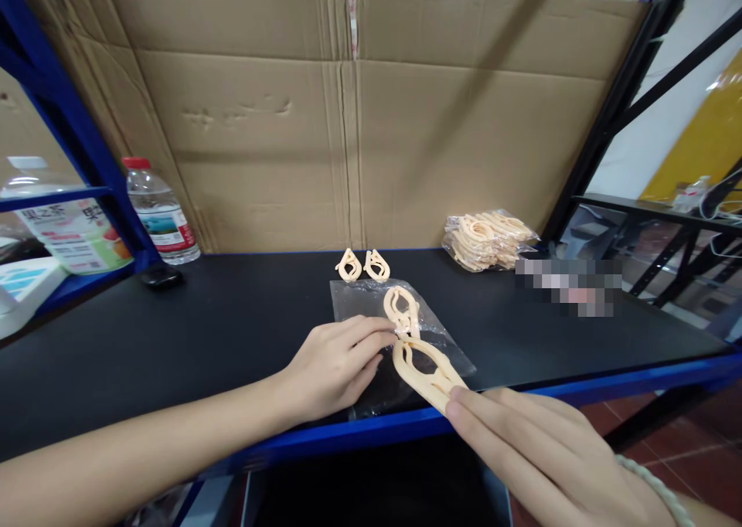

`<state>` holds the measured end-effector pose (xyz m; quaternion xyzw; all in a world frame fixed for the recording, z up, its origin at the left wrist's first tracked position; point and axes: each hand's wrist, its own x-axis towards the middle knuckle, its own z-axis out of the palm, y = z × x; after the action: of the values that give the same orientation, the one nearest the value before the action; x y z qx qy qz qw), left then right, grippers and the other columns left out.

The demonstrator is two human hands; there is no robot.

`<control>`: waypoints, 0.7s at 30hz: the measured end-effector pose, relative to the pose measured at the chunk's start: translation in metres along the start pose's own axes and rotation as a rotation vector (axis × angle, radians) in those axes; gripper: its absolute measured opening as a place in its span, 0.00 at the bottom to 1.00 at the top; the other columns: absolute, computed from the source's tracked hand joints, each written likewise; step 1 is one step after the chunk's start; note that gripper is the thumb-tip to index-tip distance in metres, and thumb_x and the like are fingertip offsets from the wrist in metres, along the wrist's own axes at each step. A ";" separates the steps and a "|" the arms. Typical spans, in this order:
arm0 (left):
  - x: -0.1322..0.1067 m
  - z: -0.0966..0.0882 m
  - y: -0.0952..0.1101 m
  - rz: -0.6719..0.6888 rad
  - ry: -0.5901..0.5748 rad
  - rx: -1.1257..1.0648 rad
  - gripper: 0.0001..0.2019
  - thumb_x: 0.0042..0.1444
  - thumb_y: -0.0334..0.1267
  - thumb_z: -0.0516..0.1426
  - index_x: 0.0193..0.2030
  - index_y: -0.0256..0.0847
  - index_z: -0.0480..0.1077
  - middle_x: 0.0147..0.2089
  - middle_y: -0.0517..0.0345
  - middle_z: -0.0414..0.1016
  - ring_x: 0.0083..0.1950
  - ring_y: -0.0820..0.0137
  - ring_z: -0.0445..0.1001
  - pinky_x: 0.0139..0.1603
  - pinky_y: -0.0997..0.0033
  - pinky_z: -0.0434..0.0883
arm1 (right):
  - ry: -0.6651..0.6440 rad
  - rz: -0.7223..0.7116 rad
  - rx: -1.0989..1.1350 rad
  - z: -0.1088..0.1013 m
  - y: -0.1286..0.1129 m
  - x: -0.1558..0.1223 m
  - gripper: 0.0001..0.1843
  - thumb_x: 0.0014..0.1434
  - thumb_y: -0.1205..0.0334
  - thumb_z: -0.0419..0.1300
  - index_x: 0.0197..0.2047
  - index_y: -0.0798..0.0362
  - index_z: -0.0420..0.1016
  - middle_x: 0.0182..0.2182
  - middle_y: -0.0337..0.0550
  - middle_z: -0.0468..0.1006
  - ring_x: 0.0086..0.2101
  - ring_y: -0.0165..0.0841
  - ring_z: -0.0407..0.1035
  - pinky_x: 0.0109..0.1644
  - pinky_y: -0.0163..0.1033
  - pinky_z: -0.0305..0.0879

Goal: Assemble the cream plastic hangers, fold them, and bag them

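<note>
My right hand (539, 450) holds a beige plastic folding hanger (418, 382) by its near end, between thumb and fingers. The hanger slants away from me above the table's front edge. A clear plastic bag (355, 301) lies flat on the black table, with another beige folded hanger (414, 314) in or on it; I cannot tell which. My left hand (342, 365) rests over the bag's near part, its fingers pressed together at the bag's edge, their tips close to the far end of the held hanger. Just beyond the bag lie two small beige hook pieces (349, 277).
Bagged beige hangers (490, 237) are piled at the back right, beside a blurred patch. At the left stand a red-capped water bottle (165, 222), a black object (161, 277) and a larger bottle (75, 233) behind blue framing. Cardboard (260, 125) walls the back.
</note>
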<state>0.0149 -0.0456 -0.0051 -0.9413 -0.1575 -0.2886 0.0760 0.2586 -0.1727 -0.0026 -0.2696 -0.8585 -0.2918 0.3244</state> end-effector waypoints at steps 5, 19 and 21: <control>-0.001 0.001 0.000 -0.013 -0.004 -0.011 0.17 0.59 0.27 0.51 0.55 0.40 0.64 0.56 0.51 0.71 0.52 0.65 0.73 0.47 0.65 0.75 | -0.022 -0.095 -0.075 0.004 -0.002 0.011 0.18 0.64 0.73 0.45 0.46 0.63 0.76 0.37 0.55 0.81 0.34 0.41 0.75 0.32 0.41 0.72; 0.002 -0.002 0.001 -0.007 -0.018 -0.038 0.19 0.59 0.27 0.50 0.57 0.39 0.63 0.56 0.49 0.71 0.55 0.64 0.72 0.51 0.64 0.75 | -0.250 -0.099 -0.368 0.052 0.007 0.047 0.14 0.56 0.78 0.50 0.38 0.67 0.77 0.30 0.57 0.76 0.27 0.39 0.69 0.23 0.39 0.65; 0.002 -0.002 0.001 0.003 -0.019 -0.035 0.19 0.59 0.26 0.49 0.57 0.39 0.63 0.56 0.49 0.71 0.54 0.64 0.72 0.50 0.63 0.75 | -0.297 -0.058 -0.394 0.060 0.009 0.048 0.14 0.53 0.79 0.51 0.37 0.67 0.77 0.29 0.55 0.75 0.26 0.39 0.68 0.23 0.39 0.64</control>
<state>0.0161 -0.0462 -0.0025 -0.9454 -0.1519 -0.2823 0.0585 0.2096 -0.1129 -0.0021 -0.3427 -0.8307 -0.4199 0.1272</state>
